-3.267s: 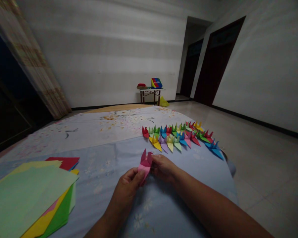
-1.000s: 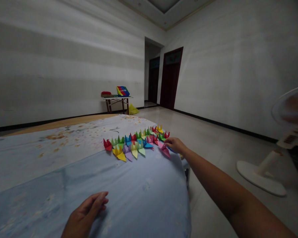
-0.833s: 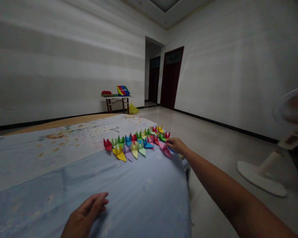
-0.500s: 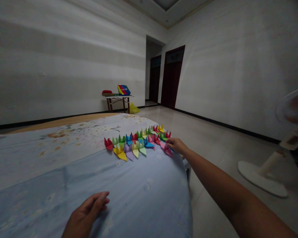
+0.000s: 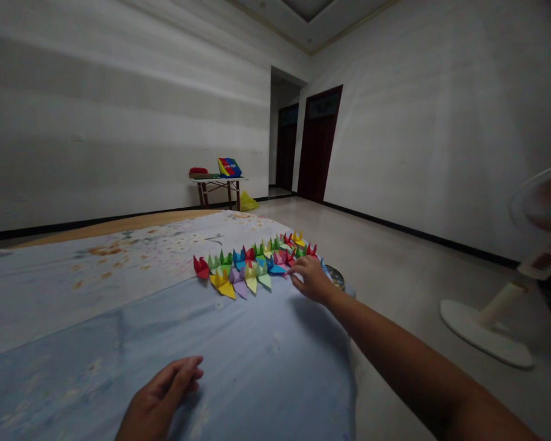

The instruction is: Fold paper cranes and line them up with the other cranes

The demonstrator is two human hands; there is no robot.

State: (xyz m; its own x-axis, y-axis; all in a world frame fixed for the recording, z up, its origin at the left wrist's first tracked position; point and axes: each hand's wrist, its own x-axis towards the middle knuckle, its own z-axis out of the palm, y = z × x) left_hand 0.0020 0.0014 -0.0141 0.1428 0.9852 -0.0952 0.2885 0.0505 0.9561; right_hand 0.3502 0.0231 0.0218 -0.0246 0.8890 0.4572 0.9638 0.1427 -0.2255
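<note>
Rows of small folded paper birds in several colours stand on the blue part of the cloth. A yellow bird (image 5: 223, 283) and a red one (image 5: 201, 267) are at the left end of the group. My right hand (image 5: 310, 278) is over the group's right end, its fingers bent and slightly apart, with no held thing visible. It hides some birds under and behind it. Beside its fingertips is a blue bird (image 5: 274, 266). Low in the view, my left hand (image 5: 163, 395) rests on the cloth, fingers curled together with nothing visible in them.
A round tin (image 5: 335, 277) is at the table's right edge, behind my right wrist. The patterned tablecloth (image 5: 156, 331) covers much of the table. Beyond are a small table (image 5: 218, 180) with a colourful box (image 5: 229, 167), a yellow bag (image 5: 247, 202) and a white standing fan (image 5: 487, 334).
My right hand has moved left and nearer, uncovering the tin and covering the spot where a pink bird showed. My left hand has hardly moved.
</note>
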